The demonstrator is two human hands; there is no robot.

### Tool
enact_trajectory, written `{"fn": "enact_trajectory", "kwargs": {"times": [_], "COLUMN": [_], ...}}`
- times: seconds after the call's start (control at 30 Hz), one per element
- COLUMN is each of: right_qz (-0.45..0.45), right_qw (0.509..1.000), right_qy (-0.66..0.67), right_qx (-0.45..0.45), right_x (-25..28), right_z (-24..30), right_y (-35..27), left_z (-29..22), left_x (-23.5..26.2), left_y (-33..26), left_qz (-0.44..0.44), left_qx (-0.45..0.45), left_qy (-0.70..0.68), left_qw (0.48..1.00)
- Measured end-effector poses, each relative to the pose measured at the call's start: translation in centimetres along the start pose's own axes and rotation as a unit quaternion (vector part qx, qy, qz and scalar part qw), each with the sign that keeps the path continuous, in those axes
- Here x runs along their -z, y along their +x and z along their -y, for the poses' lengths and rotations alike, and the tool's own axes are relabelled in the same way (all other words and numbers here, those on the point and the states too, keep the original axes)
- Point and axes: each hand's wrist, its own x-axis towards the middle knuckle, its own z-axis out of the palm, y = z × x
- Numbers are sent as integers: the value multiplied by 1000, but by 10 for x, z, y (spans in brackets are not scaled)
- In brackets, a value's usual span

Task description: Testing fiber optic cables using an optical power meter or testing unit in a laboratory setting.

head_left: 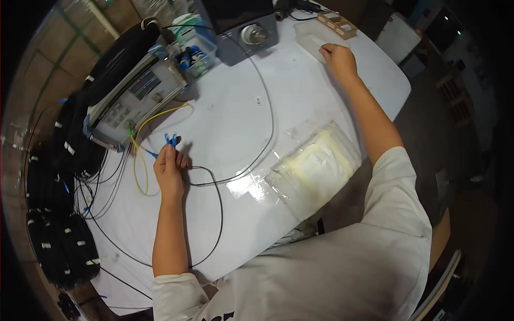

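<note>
Left hand (170,167), centre left of frame: fingers pinched on the blue connectors (171,139) ending a black cable (256,160), tips raised toward the grey test instrument (136,96) at upper left. Right hand (338,59), top of frame: curled, fingertips resting in a clear plastic tray (313,36); whether it grips anything I cannot tell. Stack of clear bags (313,168), centre right, lies near.

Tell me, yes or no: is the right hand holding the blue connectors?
No, the left hand holds the blue connectors; the right hand rests at a clear plastic tray far across the table.
</note>
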Motion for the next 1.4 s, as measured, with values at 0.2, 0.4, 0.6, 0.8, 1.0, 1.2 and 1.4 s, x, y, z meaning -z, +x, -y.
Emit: {"fn": "enact_trajectory", "kwargs": {"times": [0.2, 0.4, 0.6, 0.8, 1.0, 1.2, 1.4], "right_qz": [16, 13, -262, 84, 474, 523, 514], "right_qw": [999, 998, 950, 878, 708, 670, 642], "right_qy": [23, 63, 132, 399, 519, 517, 567], "right_qx": [35, 27, 110, 252, 63, 102, 48], "right_x": [-50, -79, -50, 29, 6, 19, 12], "right_z": [25, 29, 58, 240, 309, 332, 334], "right_y": [54, 76, 53, -100, -177, -198, -202], "left_z": [0, 4, 3, -11, -38, -60, -76], "left_x": [4, 9, 9, 20, 22, 15, 6], "left_y": [-1, -1, 4, 4, 1, 1, 0], "left_qz": [21, 31, 42, 56, 29, -135, -151], "left_qx": [10, 11, 35, 50, 4, -4, -46], "left_qy": [-18, -21, -18, -59, -114, -235, -327], "left_qw": [1000, 999, 998, 995, 993, 963, 932]}}
